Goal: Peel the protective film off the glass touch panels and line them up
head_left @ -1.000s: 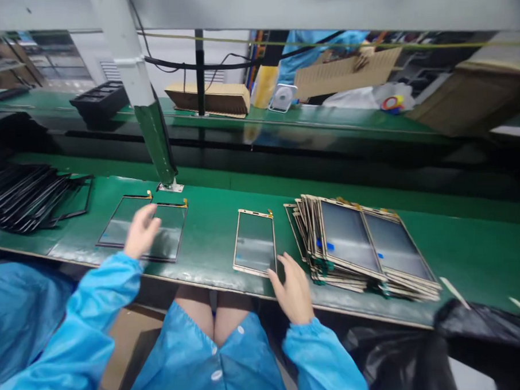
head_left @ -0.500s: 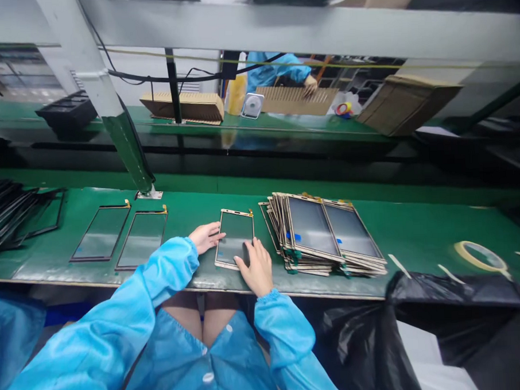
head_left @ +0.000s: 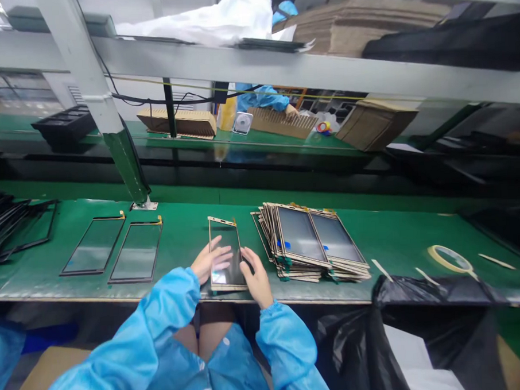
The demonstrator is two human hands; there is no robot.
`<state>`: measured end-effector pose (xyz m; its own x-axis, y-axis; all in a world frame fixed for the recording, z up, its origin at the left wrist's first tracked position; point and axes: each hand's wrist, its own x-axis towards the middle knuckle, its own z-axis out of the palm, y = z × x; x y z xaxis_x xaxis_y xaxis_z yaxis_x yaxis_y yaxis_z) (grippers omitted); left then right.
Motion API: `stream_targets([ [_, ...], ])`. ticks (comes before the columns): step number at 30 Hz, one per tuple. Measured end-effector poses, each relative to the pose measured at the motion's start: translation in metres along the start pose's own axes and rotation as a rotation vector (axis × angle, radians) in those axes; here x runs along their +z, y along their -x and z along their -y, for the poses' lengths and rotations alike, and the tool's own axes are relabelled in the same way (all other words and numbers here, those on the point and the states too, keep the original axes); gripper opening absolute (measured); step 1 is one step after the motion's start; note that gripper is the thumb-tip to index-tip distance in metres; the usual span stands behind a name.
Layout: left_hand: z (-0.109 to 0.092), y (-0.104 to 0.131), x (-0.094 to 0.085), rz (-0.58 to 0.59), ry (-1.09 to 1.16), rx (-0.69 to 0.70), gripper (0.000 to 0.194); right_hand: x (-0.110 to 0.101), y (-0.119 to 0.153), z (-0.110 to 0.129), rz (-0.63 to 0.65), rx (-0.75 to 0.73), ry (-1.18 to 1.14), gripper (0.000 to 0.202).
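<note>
A touch screen panel (head_left: 228, 235) with a pale gold frame stands tilted up off the bench in front of me. My left hand (head_left: 206, 261) is at its left side, with fingers reaching across behind the clear glass. At the right edge, my right hand (head_left: 258, 280) grips the frame between thumb and fingers. To the right lies a fanned stack of similar gold-framed panels (head_left: 302, 236), some with blue tabs. On the left, two dark-framed panels (head_left: 135, 252) with small gold flex tails lie flat, side by side.
Black frames (head_left: 7, 232) are heaped at the far left. A tape roll (head_left: 450, 259) and pale strips lie at the right, above a black bag (head_left: 361, 340) hanging at the bench edge. A post (head_left: 110, 124) rises behind. Across the bench, a co-worker's hand (head_left: 291, 112) touches slotted cardboard.
The gold-framed panel was lying flatter and is now tilted up, its near edge closer to me. My left fingers have moved from its left edge to behind the glass. The view has shifted.
</note>
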<state>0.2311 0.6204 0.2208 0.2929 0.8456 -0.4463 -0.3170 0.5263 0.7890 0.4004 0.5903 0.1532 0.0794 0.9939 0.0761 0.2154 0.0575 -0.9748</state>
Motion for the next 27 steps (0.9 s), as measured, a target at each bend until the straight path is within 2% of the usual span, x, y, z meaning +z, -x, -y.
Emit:
stream_targets([
  [3, 0.005, 0.036, -0.009, 0.104, 0.025, 0.012, 0.056, -0.001, -0.006, 0.013, 0.03, 0.092, -0.08, 0.072],
  [7, 0.0, 0.077, -0.034, 0.203, -0.065, -0.047, 0.049, -0.004, -0.018, 0.043, 0.245, 0.21, -0.182, 0.078],
  [10, -0.004, 0.097, -0.047, 0.2, -0.12, -0.076, 0.049, -0.009, -0.023, 0.067, 0.384, 0.212, -0.173, 0.073],
  [13, -0.008, 0.11, -0.052, 0.181, -0.152, -0.089, 0.05, -0.011, -0.018, 0.084, 0.465, 0.1, -0.005, 0.066],
  [18, -0.02, 0.122, -0.049, 0.192, -0.179, -0.105, 0.051, -0.006, 0.001, 0.087, 0.291, -0.105, 0.231, 0.053],
  [20, -0.026, 0.125, -0.049, 0.193, -0.233, -0.112, 0.049, -0.006, 0.004, 0.086, 0.284, -0.171, 0.296, 0.05],
  [22, -0.032, 0.128, -0.05, 0.209, -0.315, -0.145, 0.046, -0.006, 0.001, 0.091, 0.331, -0.254, 0.357, 0.043],
  [24, -0.035, 0.129, -0.052, 0.243, -0.408, -0.19, 0.044, -0.007, -0.006, 0.102, 0.404, -0.407, 0.432, 0.035],
  [27, -0.036, 0.13, -0.054, 0.28, -0.519, -0.251, 0.043, -0.006, -0.021, 0.125, 0.59, -0.671, 0.596, 0.032],
])
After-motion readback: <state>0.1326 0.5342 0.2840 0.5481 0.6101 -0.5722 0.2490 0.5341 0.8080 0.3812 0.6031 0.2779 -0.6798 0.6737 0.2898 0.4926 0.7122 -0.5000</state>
